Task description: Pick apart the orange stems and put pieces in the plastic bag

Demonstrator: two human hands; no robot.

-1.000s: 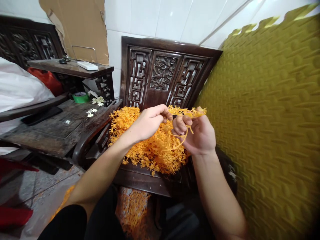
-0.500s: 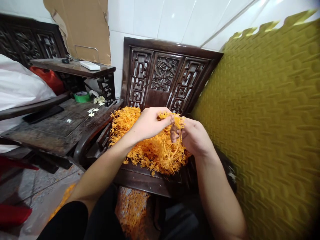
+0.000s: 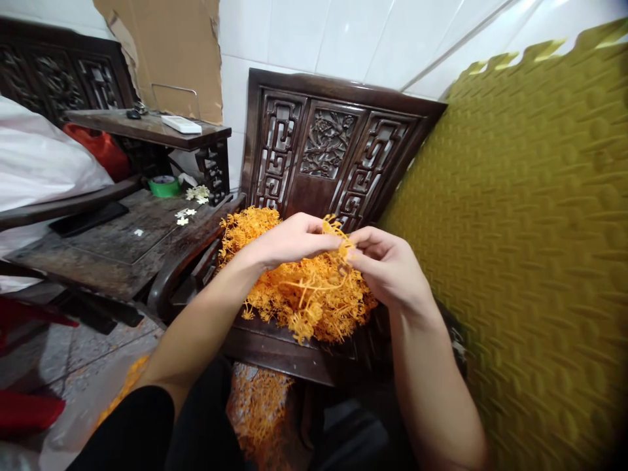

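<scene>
A heap of orange, thin-stemmed plastic flower pieces [image 3: 289, 294] lies on the seat of a dark carved wooden chair [image 3: 294, 356]. Above the heap, my left hand [image 3: 301, 237] and my right hand [image 3: 390, 265] meet, fingertips nearly touching. Both are closed in a pinch on one orange plastic flower piece [image 3: 333, 226], whose curled tips stick up between them. Part of that piece is hidden behind the fingers. A long orange stem runs across the heap just below my hands.
A yellow-green foam mat [image 3: 530, 229] stands upright on the right. To the left, a dark wooden table [image 3: 112, 255] holds green tape [image 3: 165, 186], small white flower-shaped pieces [image 3: 182, 221] and a black flat object [image 3: 88, 219]. More orange pieces [image 3: 260, 412] lie on the floor below.
My right hand has turned, its thumb now nearer the fingertips of the left. The held piece has tilted, and its hanging stem has swung to the left. The view has shifted slightly.
</scene>
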